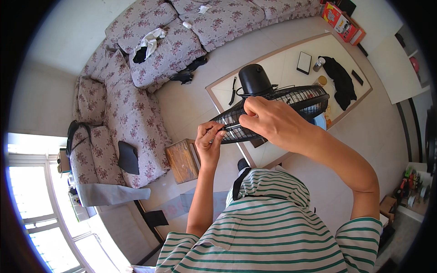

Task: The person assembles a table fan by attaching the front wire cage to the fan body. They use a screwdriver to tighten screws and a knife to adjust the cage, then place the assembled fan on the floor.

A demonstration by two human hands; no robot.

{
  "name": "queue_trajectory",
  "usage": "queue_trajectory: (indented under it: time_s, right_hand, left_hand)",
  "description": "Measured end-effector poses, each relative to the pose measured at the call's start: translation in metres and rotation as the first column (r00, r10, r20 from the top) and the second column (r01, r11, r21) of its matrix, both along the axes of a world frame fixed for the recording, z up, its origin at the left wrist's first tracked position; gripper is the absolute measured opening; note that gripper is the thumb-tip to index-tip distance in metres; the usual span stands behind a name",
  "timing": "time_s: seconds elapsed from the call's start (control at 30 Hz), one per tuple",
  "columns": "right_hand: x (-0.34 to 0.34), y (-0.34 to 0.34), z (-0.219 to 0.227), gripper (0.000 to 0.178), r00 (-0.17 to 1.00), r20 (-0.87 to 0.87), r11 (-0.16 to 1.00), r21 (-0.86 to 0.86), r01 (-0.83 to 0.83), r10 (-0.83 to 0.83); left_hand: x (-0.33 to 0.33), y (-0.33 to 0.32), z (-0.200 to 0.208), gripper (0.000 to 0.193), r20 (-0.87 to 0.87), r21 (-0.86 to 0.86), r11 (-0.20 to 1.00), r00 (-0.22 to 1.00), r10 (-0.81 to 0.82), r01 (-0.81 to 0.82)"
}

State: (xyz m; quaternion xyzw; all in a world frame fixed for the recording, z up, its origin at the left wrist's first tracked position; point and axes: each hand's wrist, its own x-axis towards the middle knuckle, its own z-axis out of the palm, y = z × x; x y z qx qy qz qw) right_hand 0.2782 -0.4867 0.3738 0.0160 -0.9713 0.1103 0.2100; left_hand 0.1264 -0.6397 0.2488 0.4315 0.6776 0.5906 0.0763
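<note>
A black electric fan head (pixel 291 98) with a round wire guard is tilted in front of me, its motor housing (pixel 257 79) facing away over the coffee table. My left hand (pixel 210 139) is closed, thumb and fingers pinching the near left rim of the guard. Beside it, my right hand (pixel 271 120) is curled shut over the same rim. A thin pale rod (pixel 232 126) runs along the rim between the fingers of both hands; its end inside my right hand is hidden. What lies under the right palm cannot be seen.
The coffee table (pixel 273 61) carries a black cloth (pixel 339 84), a jar (pixel 319 63), a white panel with a dark frame (pixel 304 63) and a remote (pixel 357 77). A wooden stool (pixel 182 161) stands left of my forearm. A floral sofa (pixel 136 123) bends around the left and back.
</note>
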Motion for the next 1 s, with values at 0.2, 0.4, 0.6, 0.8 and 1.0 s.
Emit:
queue_trajectory:
  time_s: [0.2, 0.4, 0.6, 0.8, 1.0]
  right_hand:
    - [0.003, 0.004, -0.005, 0.021, 0.985, 0.125, 0.985, -0.109, 0.133, -0.119]
    - [0.002, -0.001, -0.005, 0.023, 0.958, 0.193, 0.975, -0.024, 0.22, -0.212]
    - [0.001, 0.002, -0.001, 0.014, 0.993, 0.064, 0.932, -0.343, 0.119, -0.103]
    - [0.001, 0.002, -0.005, 0.02, 0.972, 0.175, 0.893, -0.395, 0.216, -0.158]
    - [0.001, 0.0, -0.002, 0.021, 0.913, 0.308, 0.939, -0.129, 0.318, -0.267]
  left_hand:
    - [-0.002, 0.001, -0.003, 0.016, -0.011, 0.015, 1.0, 1.0, 0.003, -0.003]
    - [-0.001, 0.001, -0.002, 0.016, -0.005, 0.005, 1.0, 1.0, 0.007, -0.007]
    - [-0.001, 0.0, -0.003, 0.016, -0.014, 0.016, 1.0, 1.0, 0.004, -0.003]
    - [-0.001, 0.0, -0.003, 0.016, 0.0, 0.021, 1.0, 1.0, 0.005, -0.005]
    - [-0.001, 0.0, -0.001, 0.014, -0.05, 0.012, 1.0, 0.998, -0.022, 0.023]
